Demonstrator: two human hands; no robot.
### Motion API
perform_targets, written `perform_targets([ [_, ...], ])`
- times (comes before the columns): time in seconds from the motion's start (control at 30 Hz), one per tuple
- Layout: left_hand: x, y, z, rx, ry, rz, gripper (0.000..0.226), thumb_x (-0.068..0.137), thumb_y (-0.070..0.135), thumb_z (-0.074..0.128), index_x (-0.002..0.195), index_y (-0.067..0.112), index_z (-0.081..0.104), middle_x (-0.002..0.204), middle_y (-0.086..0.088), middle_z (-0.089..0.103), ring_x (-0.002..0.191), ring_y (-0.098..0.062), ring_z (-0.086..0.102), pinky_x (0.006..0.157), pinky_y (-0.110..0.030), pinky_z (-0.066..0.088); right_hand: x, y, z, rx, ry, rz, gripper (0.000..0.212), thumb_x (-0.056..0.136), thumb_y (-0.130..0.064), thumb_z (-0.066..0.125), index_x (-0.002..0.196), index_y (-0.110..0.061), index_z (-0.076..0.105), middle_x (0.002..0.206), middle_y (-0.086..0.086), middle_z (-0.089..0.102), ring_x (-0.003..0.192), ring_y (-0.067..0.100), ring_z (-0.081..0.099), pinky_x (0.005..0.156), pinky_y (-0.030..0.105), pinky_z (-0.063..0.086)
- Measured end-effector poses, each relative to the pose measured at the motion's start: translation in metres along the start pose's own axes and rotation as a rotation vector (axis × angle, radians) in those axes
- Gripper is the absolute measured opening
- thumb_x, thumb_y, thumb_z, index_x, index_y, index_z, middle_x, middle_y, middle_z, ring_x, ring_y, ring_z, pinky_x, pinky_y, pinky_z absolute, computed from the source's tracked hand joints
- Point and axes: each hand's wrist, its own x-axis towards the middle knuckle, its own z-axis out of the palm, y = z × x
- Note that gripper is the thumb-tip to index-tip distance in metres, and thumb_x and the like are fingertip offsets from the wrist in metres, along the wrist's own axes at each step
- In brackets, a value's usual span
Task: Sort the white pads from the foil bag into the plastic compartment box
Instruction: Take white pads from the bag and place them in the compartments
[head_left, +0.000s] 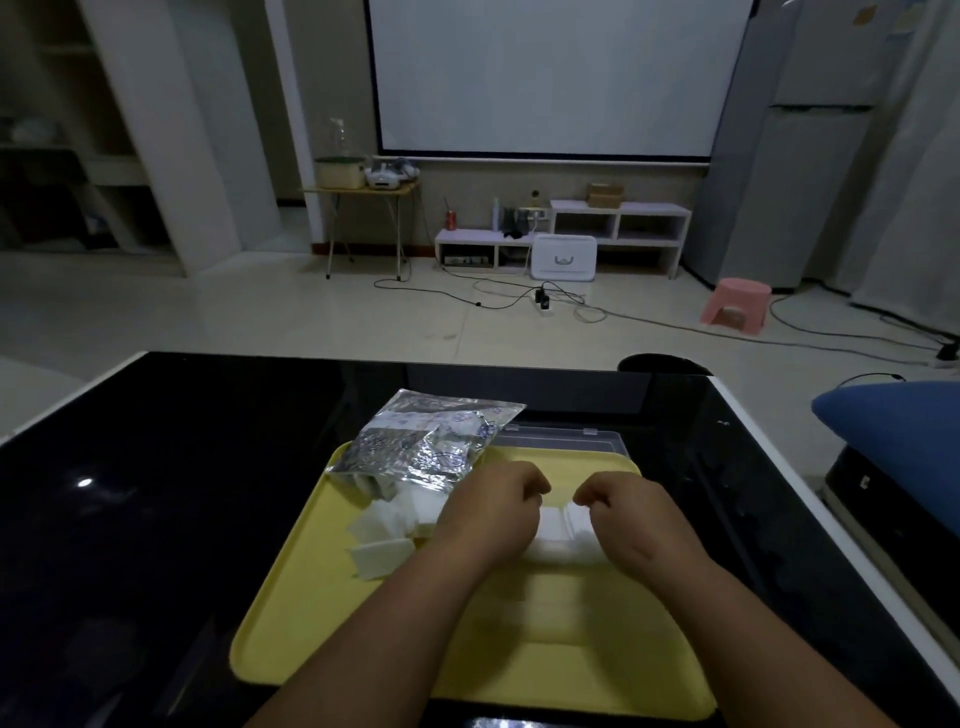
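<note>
**A:** Where is the crinkled silver foil bag (426, 441), and which way does it point?

**B:** It lies flat on the far left corner of the yellow plastic tray (291, 623), which sits on the glossy black surface (156, 493). Its length runs from near-left to far-right. The open mouth faces the person at the near-left end, and the closed end overhangs the tray's far rim.

**A:** And the pads?

**B:** A loose heap of white square pads (382, 556) spills from the bag's mouth onto the tray, just left of the left hand (491, 514). A second lot, a packed white row of pads (563, 540), sits between the two hands, with the right hand (631, 512) on its other side.

**A:** Is that row in the box?

**B:** It seems so. The clear plastic compartment box (553, 623) is see-through against the yellow and blurred, so its walls are hard to trace. Its long axis appears to run straight away from the person, and its lid lies open beyond the tray's far edge.

**A:** What are the hands doing?

**B:** They are side by side with a narrow gap between them, knuckles up, over the far end of the row. Both have their fingers curled downward. I cannot tell whether either hand pinches a pad or only rests on the row, because the fingertips are tucked out of sight.
</note>
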Motion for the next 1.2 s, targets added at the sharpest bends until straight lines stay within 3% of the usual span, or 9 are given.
perform_targets([
  [0.13, -0.009, -0.011, -0.019, -0.017, 0.05, -0.027, 0.027, 0.096, 0.019, 0.05, 0.113, 0.026, 0.07, 0.118, 0.008, 0.067, 0.106, -0.013, 0.06, 0.089, -0.028, 0.049, -0.001, -0.018, 0.002, 0.078, -0.006, -0.03, 0.038, 0.091, -0.008, 0.041, 0.113, -0.022, 0.069, 0.118, -0.004, 0.068, 0.108, 0.014, 0.059, 0.087, 0.026, 0.047],
  [0.33, -0.021, -0.03, -0.042, -0.046, 0.091, -0.083, 0.027, 0.091, 0.015, 0.055, 0.109, 0.027, 0.071, 0.109, 0.007, 0.068, 0.095, -0.014, 0.063, 0.082, -0.032, 0.054, -0.005, -0.044, 0.012, 0.133, -0.01, -0.102, 0.035, 0.09, -0.007, 0.044, 0.11, -0.021, 0.07, 0.112, -0.004, 0.069, 0.103, 0.014, 0.06, 0.088, 0.027, 0.049],
  [0.43, -0.024, -0.044, -0.053, -0.011, 0.081, -0.09, 0.026, 0.09, 0.014, 0.057, 0.105, 0.029, 0.071, 0.107, 0.01, 0.068, 0.087, -0.008, 0.062, 0.07, -0.021, 0.05, -0.005, -0.059, 0.016, 0.162, -0.013, -0.132, 0.034, 0.089, -0.008, 0.046, 0.108, -0.022, 0.07, 0.11, -0.004, 0.069, 0.101, 0.014, 0.06, 0.087, 0.029, 0.049],
  [0.57, -0.026, -0.06, -0.066, 0.029, 0.109, -0.124, 0.026, 0.09, 0.013, 0.057, 0.105, 0.03, 0.07, 0.109, 0.012, 0.066, 0.096, -0.009, 0.059, 0.082, -0.027, 0.05, -0.006, -0.075, 0.027, 0.148, -0.044, -0.166, 0.032, 0.088, -0.01, 0.048, 0.106, -0.024, 0.069, 0.108, -0.003, 0.069, 0.099, 0.018, 0.06, 0.087, 0.034, 0.051],
  [0.77, -0.028, -0.083, -0.081, 0.019, 0.121, -0.178, 0.026, 0.088, 0.011, 0.057, 0.094, 0.032, 0.071, 0.099, 0.012, 0.069, 0.091, -0.008, 0.061, 0.083, -0.028, 0.052, -0.004, -0.091, 0.043, 0.141, -0.084, -0.184, 0.029, 0.089, -0.013, 0.05, 0.106, -0.027, 0.07, 0.108, -0.003, 0.069, 0.097, 0.016, 0.061, 0.084, 0.031, 0.051],
  [0.93, -0.033, -0.103, -0.094, 0.043, 0.098, -0.208, 0.036, 0.084, 0.0, 0.054, 0.09, 0.032, 0.071, 0.08, 0.02, 0.062, 0.071, 0.007, 0.053, 0.059, -0.012, 0.039, 0.0, -0.1, 0.056, 0.152, -0.108, -0.172, 0.027, 0.09, -0.017, 0.051, 0.107, -0.029, 0.069, 0.109, -0.005, 0.069, 0.095, 0.015, 0.062, 0.082, 0.03, 0.052],
  [1.07, -0.038, -0.116, -0.095, 0.058, 0.052, -0.225, 0.032, 0.083, 0.005, 0.064, 0.103, 0.028, 0.07, 0.09, 0.017, 0.06, 0.088, -0.004, 0.059, 0.077, -0.021, 0.048, -0.002, -0.107, 0.063, 0.115, -0.149, -0.181, 0.021, 0.086, -0.018, 0.053, 0.096, -0.031, 0.067, 0.101, -0.006, 0.067, 0.09, 0.016, 0.061, 0.076, 0.03, 0.052],
  [1.2, -0.039, -0.127, -0.091, 0.094, 0.042, -0.217, 0.028, 0.082, 0.017, 0.072, 0.103, 0.035, 0.067, 0.095, 0.017, 0.06, 0.089, -0.004, 0.058, 0.082, -0.026, 0.052, -0.004, -0.115, 0.076, 0.035, -0.198, -0.18, 0.009, 0.082, -0.02, 0.056, 0.079, -0.028, 0.054, 0.087, -0.005, 0.063, 0.083, 0.018, 0.058, 0.07, 0.031, 0.049],
])
